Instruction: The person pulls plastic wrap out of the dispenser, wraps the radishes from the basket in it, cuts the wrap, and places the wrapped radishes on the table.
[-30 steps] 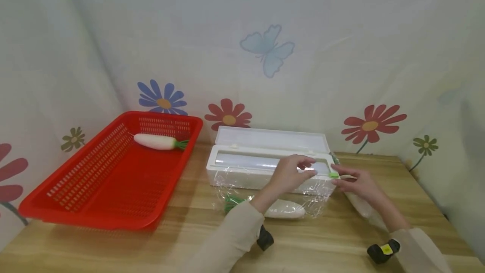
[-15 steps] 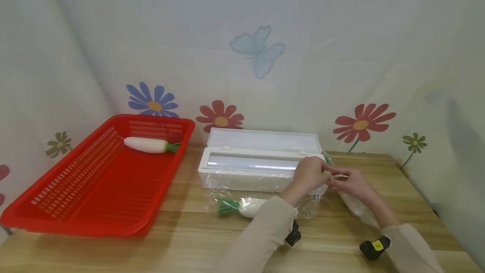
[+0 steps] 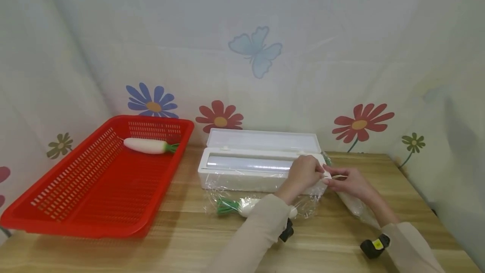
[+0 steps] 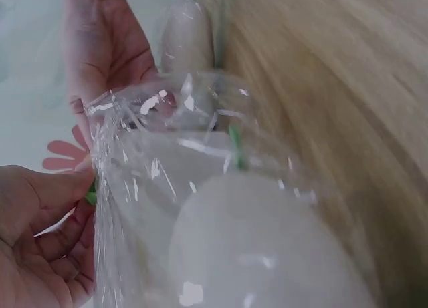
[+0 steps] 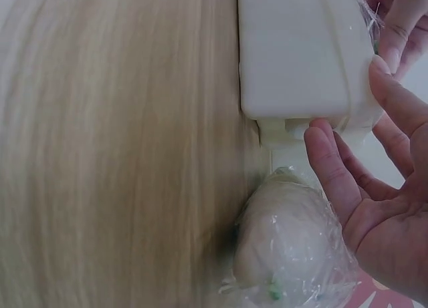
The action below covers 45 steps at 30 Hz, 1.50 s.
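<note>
At the film box (image 3: 242, 181), the left hand (image 3: 303, 175) pinches a green slider (image 4: 91, 197); the right hand (image 3: 350, 183), spread, touches its right end. One radish (image 3: 350, 204) (right) looks wrapped; the near radish (image 3: 247, 207) lies under seemingly uncut film (image 3: 310, 207); the bare radish (image 3: 145, 145) in the left basket (image 3: 102, 184) remains.

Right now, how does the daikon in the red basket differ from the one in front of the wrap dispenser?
The basket daikon looks bare; the front daikon lies under clear film. The basket daikon's leaves point right; the front daikon's, left. Both are white with green leaves.
</note>
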{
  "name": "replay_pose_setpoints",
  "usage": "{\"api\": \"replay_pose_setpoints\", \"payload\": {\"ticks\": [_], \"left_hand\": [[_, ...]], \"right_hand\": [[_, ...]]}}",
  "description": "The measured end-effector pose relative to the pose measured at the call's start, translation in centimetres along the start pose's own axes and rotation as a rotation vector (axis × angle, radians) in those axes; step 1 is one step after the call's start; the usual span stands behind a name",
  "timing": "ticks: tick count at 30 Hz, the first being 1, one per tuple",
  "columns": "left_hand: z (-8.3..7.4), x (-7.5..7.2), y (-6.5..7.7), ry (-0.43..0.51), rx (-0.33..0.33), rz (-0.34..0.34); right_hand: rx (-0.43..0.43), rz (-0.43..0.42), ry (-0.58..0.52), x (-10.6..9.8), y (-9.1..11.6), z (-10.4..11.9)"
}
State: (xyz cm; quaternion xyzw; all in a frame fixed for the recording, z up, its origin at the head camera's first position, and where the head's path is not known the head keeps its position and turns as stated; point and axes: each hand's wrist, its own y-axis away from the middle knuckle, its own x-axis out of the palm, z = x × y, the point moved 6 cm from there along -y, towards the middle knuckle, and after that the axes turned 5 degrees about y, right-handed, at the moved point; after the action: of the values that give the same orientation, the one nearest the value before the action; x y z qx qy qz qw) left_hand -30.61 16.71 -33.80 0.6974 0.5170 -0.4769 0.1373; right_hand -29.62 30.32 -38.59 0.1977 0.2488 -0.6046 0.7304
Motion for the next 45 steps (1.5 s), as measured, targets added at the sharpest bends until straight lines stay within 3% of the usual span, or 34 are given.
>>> {"api": "replay_pose_setpoints", "payload": {"ticks": [6,15,26,32,37,41,45], "left_hand": [[1.7,-1.4,0.8,0.012,0.002,0.046],[6.3,-4.6,2.6,0.101,-0.031,0.123],[11.9,-9.0,5.4,0.151,-0.018,0.12],[15.0,-11.7,7.0,0.129,-0.072,0.075],[17.0,-12.7,8.1,0.178,-0.133,0.032],[17.8,-13.0,8.7,0.207,-0.158,0.008],[18.3,-13.9,9.3,0.147,-0.173,-0.05]], "right_hand": [[-0.008,0.017,0.004,0.2,0.0,0.1],[0.014,0.015,0.017,0.0,0.2,-0.1],[0.027,0.032,0.008,0.0,0.7,0.1],[0.033,0.019,0.064,-0.2,0.6,0.4],[0.039,0.027,0.012,-0.2,0.7,0.3],[0.041,0.033,-0.011,0.0,0.6,0.3],[0.038,0.038,-0.004,0.1,0.4,0.4]]}}
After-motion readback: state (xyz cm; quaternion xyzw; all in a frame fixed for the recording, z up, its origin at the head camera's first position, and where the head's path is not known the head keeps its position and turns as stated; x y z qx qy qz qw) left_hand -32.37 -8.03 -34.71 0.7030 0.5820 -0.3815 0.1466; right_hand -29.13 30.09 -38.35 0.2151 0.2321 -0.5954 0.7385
